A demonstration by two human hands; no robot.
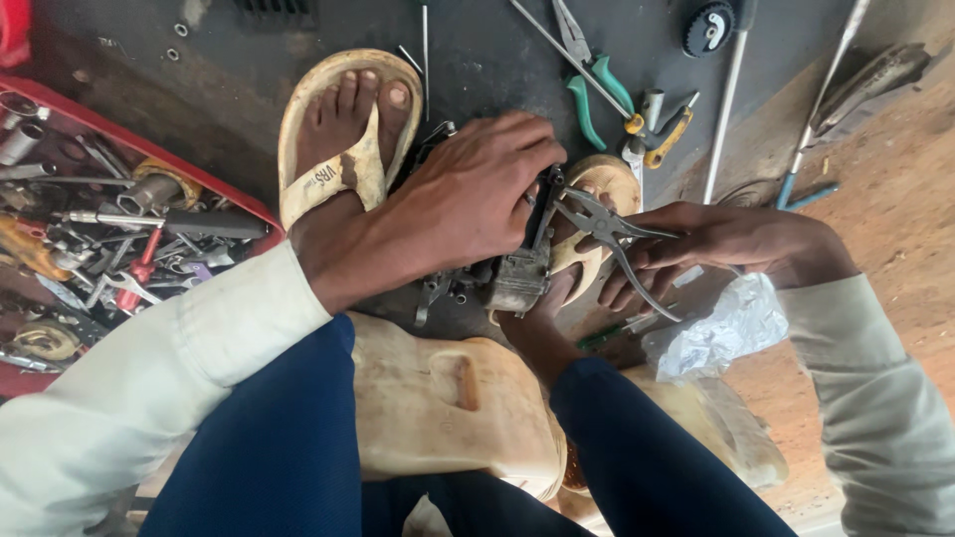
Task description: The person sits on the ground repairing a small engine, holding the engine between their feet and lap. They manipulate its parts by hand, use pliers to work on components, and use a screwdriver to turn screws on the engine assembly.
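**Pliers set against a clamped metal part**

Knees in blue trousers and a pale plastic stool (438, 398) are seen nearest the camera. Just beyond the stool, a small greasy metal assembly (517, 273) is pinned to the floor between two sandalled feet. It is pressed down from above by the left hand (468, 194), whose fingers are curled closed over its top. To the right of the assembly, bare steel pliers (607, 234) are gripped by the right hand (716, 244), fingers wrapped round the handles, which are spread apart; the jaws seem to meet the assembly's upper edge, though the contact is partly hidden. A gripping or pulling step is judged to be in hand; next, the handles would need squeezing while the part is held steady. Left of the assembly lies a red tool tray (149, 149); beyond it, green-handled pliers (597, 89).
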